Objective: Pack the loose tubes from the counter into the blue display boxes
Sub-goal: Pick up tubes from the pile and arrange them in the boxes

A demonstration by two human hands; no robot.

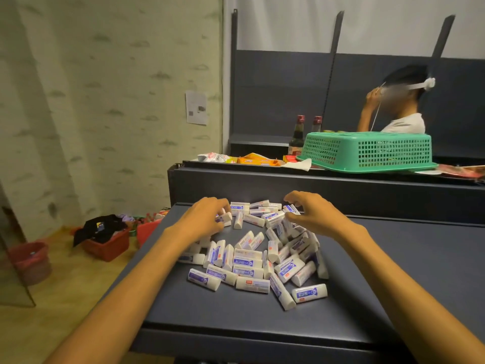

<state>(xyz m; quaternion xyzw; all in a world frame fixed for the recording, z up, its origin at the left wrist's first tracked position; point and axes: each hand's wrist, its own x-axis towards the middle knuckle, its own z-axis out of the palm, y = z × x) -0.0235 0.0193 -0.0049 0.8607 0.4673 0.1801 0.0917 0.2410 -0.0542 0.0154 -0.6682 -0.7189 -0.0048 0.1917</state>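
Head view shows both hands, left hand (203, 219) and right hand (311, 212), with curled fingers grasping tubes (252, 261) heaped on the bench (393, 271); a careless sweep could roll some off its left edge.

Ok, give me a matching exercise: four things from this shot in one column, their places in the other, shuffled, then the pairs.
Things:
1. green basket
2. red crate
3. pile of tubes
4. sheet of paper

Places:
A. on the dark counter between the two hands
B. stuck on the wall
C. upside down on the raised ledge at the back
D. on the floor to the left, with dark cloth in it

Pairs: 1-C, 2-D, 3-A, 4-B
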